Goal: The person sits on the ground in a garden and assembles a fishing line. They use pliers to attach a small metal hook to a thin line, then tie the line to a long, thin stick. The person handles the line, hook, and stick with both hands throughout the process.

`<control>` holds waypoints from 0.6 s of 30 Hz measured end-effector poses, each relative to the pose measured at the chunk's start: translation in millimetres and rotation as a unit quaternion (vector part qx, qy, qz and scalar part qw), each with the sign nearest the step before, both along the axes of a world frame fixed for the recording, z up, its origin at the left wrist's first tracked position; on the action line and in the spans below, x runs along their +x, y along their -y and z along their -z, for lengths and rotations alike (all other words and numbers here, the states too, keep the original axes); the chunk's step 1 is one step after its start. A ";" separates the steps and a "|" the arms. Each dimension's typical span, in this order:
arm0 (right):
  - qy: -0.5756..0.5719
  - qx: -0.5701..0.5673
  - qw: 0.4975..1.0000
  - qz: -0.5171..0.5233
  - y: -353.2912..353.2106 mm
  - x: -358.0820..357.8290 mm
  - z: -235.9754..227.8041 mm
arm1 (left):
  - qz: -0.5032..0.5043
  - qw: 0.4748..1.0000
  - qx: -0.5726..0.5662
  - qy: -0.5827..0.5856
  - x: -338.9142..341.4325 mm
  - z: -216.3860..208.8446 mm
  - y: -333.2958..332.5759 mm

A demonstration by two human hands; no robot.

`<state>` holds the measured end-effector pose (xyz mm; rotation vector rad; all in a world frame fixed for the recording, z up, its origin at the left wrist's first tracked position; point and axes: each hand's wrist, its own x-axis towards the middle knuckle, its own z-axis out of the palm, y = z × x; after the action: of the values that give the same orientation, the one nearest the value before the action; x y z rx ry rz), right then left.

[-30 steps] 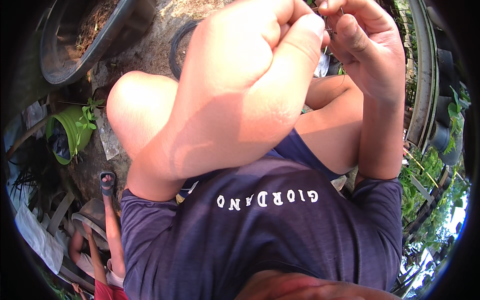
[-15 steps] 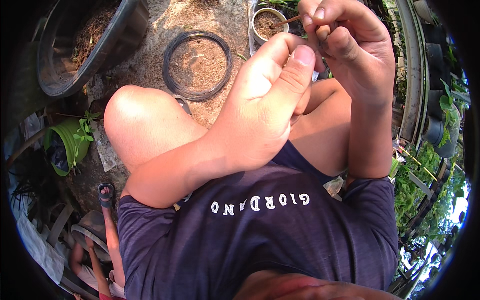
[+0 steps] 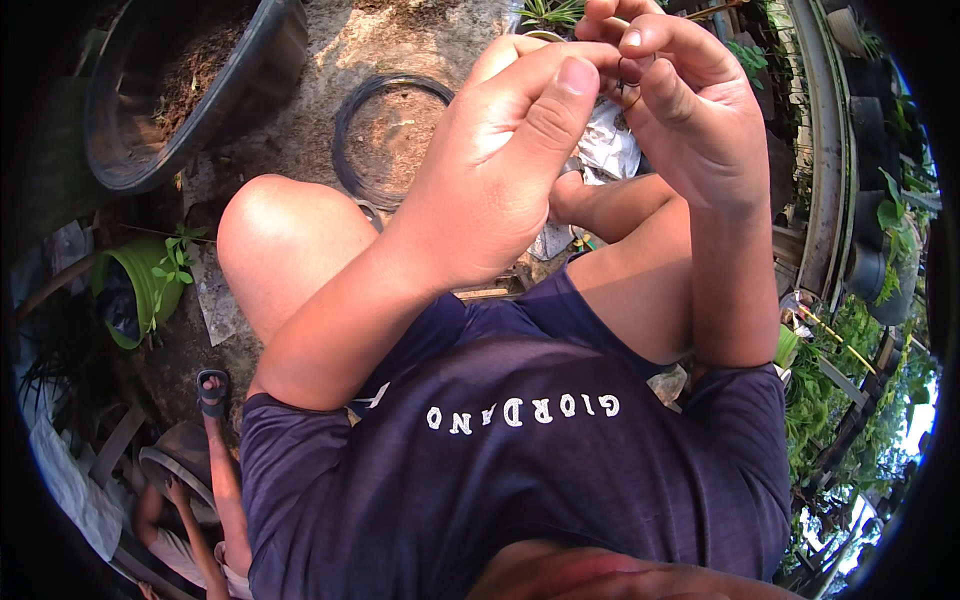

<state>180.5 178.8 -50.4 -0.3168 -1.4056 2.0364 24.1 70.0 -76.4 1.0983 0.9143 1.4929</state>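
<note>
Dark wire coil (image 3: pixel 340 140) lay on the ground, left of the left hand (image 3: pixel 500 165). Left hand curled, thumb over fingers; right hand (image 3: pixel 705 125) half-curled, thumb and forefinger tips apart; grips unclear. Thin dark strand (image 3: pixel 622 78) showed between both hands' fingertips; long axis unreadable, nearer hand uncertain.
</note>
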 end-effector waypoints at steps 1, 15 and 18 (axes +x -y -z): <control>0.000 -0.017 1.000 0.008 3.1 -1.9 -0.6 | -0.031 0.998 0.021 -0.049 0.0 2.9 -2.2; 0.028 -0.082 0.996 -0.001 13.3 -6.0 -17.9 | -0.043 0.995 0.041 0.076 10.5 14.8 -9.0; 0.044 -0.011 0.998 0.036 13.6 -4.7 -10.9 | -0.056 0.997 0.040 0.045 7.7 14.3 -6.2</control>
<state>175.8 165.2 -39.5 -0.4645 -1.4039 2.0033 31.7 76.2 -90.7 1.0426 0.8723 1.6694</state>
